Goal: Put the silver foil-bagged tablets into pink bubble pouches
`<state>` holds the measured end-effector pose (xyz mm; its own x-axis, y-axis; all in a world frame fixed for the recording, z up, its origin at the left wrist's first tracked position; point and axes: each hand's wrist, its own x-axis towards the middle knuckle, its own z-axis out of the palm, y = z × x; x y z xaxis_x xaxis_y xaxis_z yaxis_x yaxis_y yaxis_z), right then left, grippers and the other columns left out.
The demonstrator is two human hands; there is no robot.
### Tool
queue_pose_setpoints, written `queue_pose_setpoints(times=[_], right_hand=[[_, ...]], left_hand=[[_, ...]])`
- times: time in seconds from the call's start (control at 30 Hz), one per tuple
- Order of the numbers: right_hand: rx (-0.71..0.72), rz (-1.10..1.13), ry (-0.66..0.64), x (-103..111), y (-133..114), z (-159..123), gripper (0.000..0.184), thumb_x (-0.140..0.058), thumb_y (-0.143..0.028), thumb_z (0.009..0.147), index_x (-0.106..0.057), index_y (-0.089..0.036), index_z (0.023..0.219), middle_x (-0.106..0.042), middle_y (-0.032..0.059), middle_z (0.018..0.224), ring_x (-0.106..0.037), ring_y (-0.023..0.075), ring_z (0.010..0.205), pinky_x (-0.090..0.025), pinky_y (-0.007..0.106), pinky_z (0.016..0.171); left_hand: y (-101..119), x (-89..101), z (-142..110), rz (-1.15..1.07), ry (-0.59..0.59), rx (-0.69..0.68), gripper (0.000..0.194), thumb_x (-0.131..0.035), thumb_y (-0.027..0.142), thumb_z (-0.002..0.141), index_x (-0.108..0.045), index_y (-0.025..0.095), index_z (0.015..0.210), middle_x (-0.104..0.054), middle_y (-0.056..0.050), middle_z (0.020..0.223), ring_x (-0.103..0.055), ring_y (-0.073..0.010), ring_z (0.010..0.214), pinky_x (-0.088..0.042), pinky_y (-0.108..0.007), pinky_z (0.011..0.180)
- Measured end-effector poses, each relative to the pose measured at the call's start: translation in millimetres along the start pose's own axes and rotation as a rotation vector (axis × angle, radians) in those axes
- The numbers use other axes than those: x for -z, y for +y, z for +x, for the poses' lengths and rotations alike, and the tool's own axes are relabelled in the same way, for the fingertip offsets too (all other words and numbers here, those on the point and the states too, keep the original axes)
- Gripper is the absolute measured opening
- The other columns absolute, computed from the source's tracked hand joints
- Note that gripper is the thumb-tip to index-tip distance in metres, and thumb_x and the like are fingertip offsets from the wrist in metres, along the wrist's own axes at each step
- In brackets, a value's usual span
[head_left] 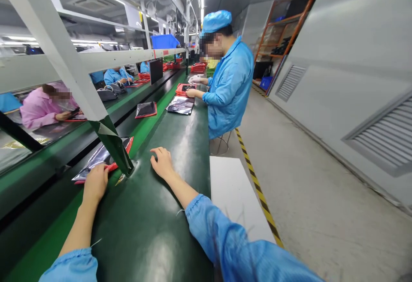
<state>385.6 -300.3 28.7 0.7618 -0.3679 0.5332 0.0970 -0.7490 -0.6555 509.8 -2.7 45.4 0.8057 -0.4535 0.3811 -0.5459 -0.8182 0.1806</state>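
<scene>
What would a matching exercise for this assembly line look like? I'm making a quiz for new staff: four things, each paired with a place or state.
Things:
1. left hand
2. right hand
3. white board
4. co-worker's cap

Places or states:
A. lies flat on the bare green belt
B. blue, worn on the head
C. rests on the shiny bag on a red tray
D. sits at the belt's right edge, beside the striped floor line

Pairs: 1-C, 2-A, 3-D, 4-B
</scene>
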Motion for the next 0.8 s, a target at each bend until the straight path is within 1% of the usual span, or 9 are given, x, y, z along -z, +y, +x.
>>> queue_pose_setpoints(times=[0.07, 0.17, 0.3, 0.4, 0.47, 0.57, 0.63, 0.73, 0.8], right_hand=[[0.000, 0.012, -0.005, 0.3, -1.5, -0.1, 0.026, -0.059, -0.017, 0.102, -0.071, -0.025, 0.123, -0.074, 0.0046, 0.123, -0.064, 0.0234, 0.121, -0.044, 0.042, 0.113], [-0.003, 0.038, -0.018, 1.2, -4.7, -0.8, 0.024, -0.058, -0.016, 0.102, -0.072, -0.025, 0.120, -0.075, 0.0048, 0.121, -0.065, 0.0231, 0.119, -0.045, 0.042, 0.110], [-0.003, 0.077, -0.039, 3.6, -9.2, -2.3, 0.022, -0.059, -0.015, 0.101, -0.074, -0.024, 0.114, -0.075, 0.0044, 0.116, -0.066, 0.0230, 0.115, -0.046, 0.041, 0.107], [-0.010, 0.090, -0.055, 4.8, -11.0, -3.2, 0.021, -0.058, -0.015, 0.101, -0.074, -0.024, 0.110, -0.076, 0.0040, 0.112, -0.067, 0.0231, 0.113, -0.046, 0.041, 0.106], [-0.013, 0.091, -0.066, 5.1, -11.5, -3.4, 0.021, -0.058, -0.015, 0.102, -0.075, -0.025, 0.108, -0.076, 0.0038, 0.112, -0.067, 0.0231, 0.112, -0.046, 0.041, 0.105], [-0.006, 0.088, -0.081, 4.2, -12.0, -3.6, 0.020, -0.058, -0.015, 0.102, -0.075, -0.025, 0.107, -0.076, 0.0034, 0.112, -0.067, 0.0228, 0.111, -0.046, 0.041, 0.105], [-0.002, 0.085, -0.089, 2.8, -12.7, -3.7, 0.020, -0.058, -0.015, 0.102, -0.075, -0.025, 0.107, -0.076, 0.0035, 0.112, -0.067, 0.0227, 0.111, -0.045, 0.041, 0.105], [0.008, 0.080, -0.102, 0.5, -14.2, -4.1, 0.020, -0.059, -0.015, 0.102, -0.075, -0.026, 0.108, -0.076, 0.0036, 0.113, -0.067, 0.0228, 0.110, -0.045, 0.041, 0.106], [0.018, 0.076, -0.110, -0.5, -15.1, -4.6, 0.020, -0.059, -0.015, 0.102, -0.075, -0.026, 0.108, -0.076, 0.0030, 0.113, -0.067, 0.0228, 0.110, -0.045, 0.042, 0.106]], left_hand=[[-10.9, 14.0, -14.0, 0.009, 0.053, 0.111, 0.046, -0.029, 0.042, 0.106, -0.065, 0.014, 0.116, -0.072, -0.024, 0.122, -0.068, -0.0386, 0.119, -0.054, -0.051, 0.106], [-20.9, 35.2, -47.5, 0.024, 0.098, 0.255, 0.052, -0.025, 0.046, 0.107, -0.064, 0.013, 0.118, -0.074, -0.025, 0.118, -0.071, -0.0411, 0.113, -0.058, -0.054, 0.096], [-22.1, 51.6, -99.3, -0.023, 0.095, 0.251, 0.046, -0.028, 0.050, 0.108, -0.063, 0.021, 0.118, -0.075, -0.017, 0.124, -0.073, -0.0351, 0.113, -0.060, -0.048, 0.098], [-30.1, 61.5, -128.5, -0.002, 0.098, 0.236, 0.048, -0.029, 0.051, 0.107, -0.064, 0.023, 0.123, -0.073, -0.017, 0.131, -0.072, -0.0380, 0.114, -0.059, -0.052, 0.099], [-39.6, 71.1, -141.2, 0.089, 0.112, 0.280, 0.052, -0.028, 0.050, 0.106, -0.067, 0.021, 0.123, -0.072, -0.019, 0.133, -0.071, -0.0407, 0.117, -0.058, -0.055, 0.101], [-45.7, 84.6, -148.5, 0.251, 0.108, 0.365, 0.049, -0.034, 0.047, 0.102, -0.072, 0.024, 0.120, -0.073, -0.018, 0.137, -0.068, -0.0418, 0.125, -0.054, -0.058, 0.110], [-36.1, 86.2, -143.8, 0.315, 0.087, 0.349, 0.045, -0.042, 0.044, 0.098, -0.073, 0.025, 0.125, -0.071, -0.015, 0.144, -0.064, -0.0416, 0.132, -0.046, -0.062, 0.120], [-4.8, 71.3, -122.0, 0.302, 0.039, 0.244, 0.053, -0.049, 0.045, 0.097, -0.067, 0.024, 0.142, -0.060, -0.015, 0.160, -0.055, -0.0407, 0.146, -0.034, -0.066, 0.128], [14.1, 54.3, -101.2, 0.265, 0.008, 0.214, 0.060, -0.048, 0.049, 0.100, -0.062, 0.020, 0.151, -0.055, -0.017, 0.165, -0.052, -0.0404, 0.149, -0.037, -0.066, 0.126]])
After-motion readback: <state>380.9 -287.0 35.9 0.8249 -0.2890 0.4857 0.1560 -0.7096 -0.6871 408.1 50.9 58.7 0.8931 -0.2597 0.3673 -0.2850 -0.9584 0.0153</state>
